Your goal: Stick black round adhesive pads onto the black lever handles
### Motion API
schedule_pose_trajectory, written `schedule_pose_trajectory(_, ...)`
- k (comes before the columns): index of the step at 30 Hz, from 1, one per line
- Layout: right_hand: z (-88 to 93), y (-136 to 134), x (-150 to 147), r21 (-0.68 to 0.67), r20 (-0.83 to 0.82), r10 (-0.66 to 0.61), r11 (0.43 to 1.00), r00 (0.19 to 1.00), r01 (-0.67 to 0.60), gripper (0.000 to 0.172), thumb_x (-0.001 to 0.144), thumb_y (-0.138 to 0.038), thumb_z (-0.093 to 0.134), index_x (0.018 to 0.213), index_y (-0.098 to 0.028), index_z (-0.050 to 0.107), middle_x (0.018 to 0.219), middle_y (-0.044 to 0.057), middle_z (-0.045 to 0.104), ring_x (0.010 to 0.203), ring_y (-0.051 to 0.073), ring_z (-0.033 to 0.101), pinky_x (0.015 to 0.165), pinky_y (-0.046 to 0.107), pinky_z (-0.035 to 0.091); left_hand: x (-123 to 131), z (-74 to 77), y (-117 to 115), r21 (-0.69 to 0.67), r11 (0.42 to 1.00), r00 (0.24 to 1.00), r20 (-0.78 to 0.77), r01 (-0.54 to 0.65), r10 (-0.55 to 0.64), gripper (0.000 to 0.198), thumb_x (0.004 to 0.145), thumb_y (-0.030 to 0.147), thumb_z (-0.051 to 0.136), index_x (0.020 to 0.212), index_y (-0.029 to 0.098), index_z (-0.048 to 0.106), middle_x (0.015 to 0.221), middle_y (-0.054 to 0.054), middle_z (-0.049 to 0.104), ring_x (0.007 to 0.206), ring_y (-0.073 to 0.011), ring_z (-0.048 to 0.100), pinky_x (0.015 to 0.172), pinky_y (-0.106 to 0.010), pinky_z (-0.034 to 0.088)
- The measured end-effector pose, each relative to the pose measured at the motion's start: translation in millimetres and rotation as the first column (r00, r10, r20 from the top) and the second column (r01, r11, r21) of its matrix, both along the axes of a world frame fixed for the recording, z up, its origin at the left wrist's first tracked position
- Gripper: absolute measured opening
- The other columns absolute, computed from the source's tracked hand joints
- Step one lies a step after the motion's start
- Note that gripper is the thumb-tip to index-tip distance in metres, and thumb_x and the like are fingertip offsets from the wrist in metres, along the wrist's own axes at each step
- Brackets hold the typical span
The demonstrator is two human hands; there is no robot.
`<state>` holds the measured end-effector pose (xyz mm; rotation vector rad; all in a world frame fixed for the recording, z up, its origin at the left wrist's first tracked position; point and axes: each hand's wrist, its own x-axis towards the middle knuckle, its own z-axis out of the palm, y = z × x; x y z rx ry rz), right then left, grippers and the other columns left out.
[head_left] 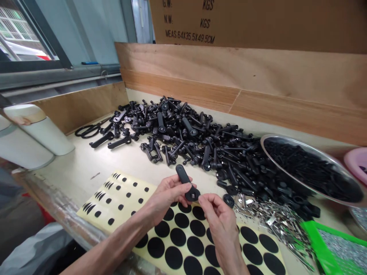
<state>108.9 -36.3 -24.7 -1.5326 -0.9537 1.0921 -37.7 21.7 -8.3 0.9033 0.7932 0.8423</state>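
My left hand (169, 193) grips a black plastic lever-shaped part (183, 175), long arm tilted up and away, round end toward me. A small metallic square shows in the round end. My right hand (219, 221) is closed in a pinch, thumb and forefinger at the edge of that round end; whatever lies between the fingertips is hidden. Both hands are above a pale yellow backing sheet (132, 214) with large black round stickers (173, 258) and, farther left, smaller black stickers (111, 221). Behind them spreads a heap of similar black parts (183, 126).
On the right are a metal bowl of black pieces (265, 147), loose metal clips (275, 217), a green tray (318, 244) and a pink bowl (354, 162). Scissors (88, 131) and white containers (43, 130) are on the left. A wooden board (200, 91) borders the back.
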Motion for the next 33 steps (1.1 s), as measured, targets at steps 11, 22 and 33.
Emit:
schedule_pose_trajectory(11,3.7,-4,5,0.189,0.424,0.034,0.974,0.905,-0.125,0.033,0.097,-0.039,0.037,0.09,-0.022,0.065,0.079,0.004,0.06,0.066,0.018,0.055,0.061,0.029,0.042,2,2.0,0,0.065,0.997,0.995,-0.096,-0.031,0.037,0.032,0.074,0.023,0.074,0.102,0.014,0.063,0.096,-0.007,0.067,0.077,-0.016,0.062,0.059,-0.023,0.046)
schedule_pose_trajectory(22,-13.0,-3,9,0.222,0.939,-0.162,0.959,0.303,-0.177,0.04,0.092,-0.015,0.025,0.105,-0.018,0.064,0.083,0.012,0.059,0.063,0.023,0.055,0.049,0.034,0.037,4,4.1,-3,0.022,1.0,0.992,-0.127,-0.009,0.012,0.028,0.077,0.025,0.069,0.101,0.013,0.062,0.1,-0.009,0.068,0.062,-0.0125,0.062,0.056,-0.025,0.047)
schedule_pose_trajectory(33,0.7,7,0,0.143,-0.024,0.178,0.975,0.984,-0.172,0.029,0.086,-0.049,0.058,0.092,-0.021,0.056,0.07,0.0,0.063,0.062,0.016,0.059,0.056,0.026,0.047,4,1.5,-6,0.047,0.999,1.0,-0.026,-0.006,0.007,0.031,0.076,0.026,0.071,0.103,0.014,0.06,0.087,-0.005,0.067,0.064,-0.011,0.06,0.059,-0.022,0.044)
